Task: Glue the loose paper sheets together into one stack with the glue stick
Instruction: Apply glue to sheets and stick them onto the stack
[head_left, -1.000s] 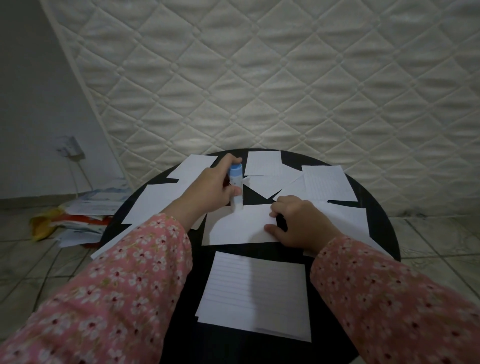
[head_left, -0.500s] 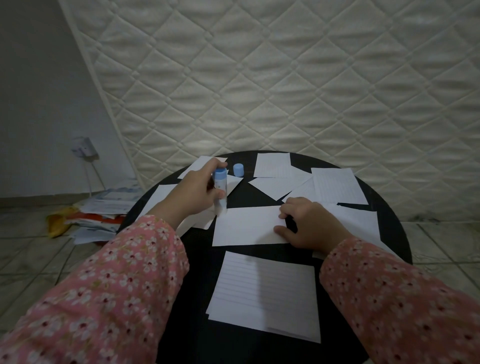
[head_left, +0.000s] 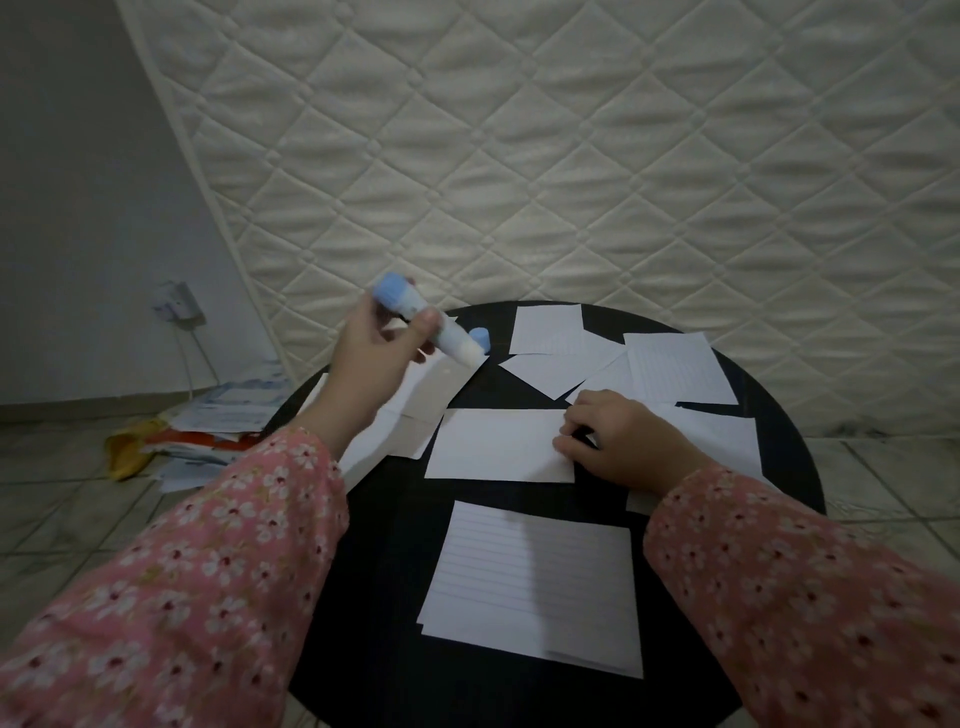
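The left hand (head_left: 375, 349) is raised above the round black table (head_left: 779, 431), fingers and thumb wrapped around the uncapped glue stick (head_left: 426, 325), which tilts with its white tip down to the right. Its blue cap (head_left: 480, 336) stands on the table just behind. The right hand (head_left: 621, 441) pinches the right edge of a blank sheet (head_left: 493, 444). A lined stack (head_left: 535, 582) lies nearer; loose sheets (head_left: 670, 369) scatter behind. A quilted mattress (head_left: 571, 156) leans beyond.

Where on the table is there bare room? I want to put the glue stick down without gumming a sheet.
Bare black table lies left of the lined stack, near the left sleeve, and in a narrow strip between that stack and the plain sheet. The far half, around the cap, is crowded with loose sheets.
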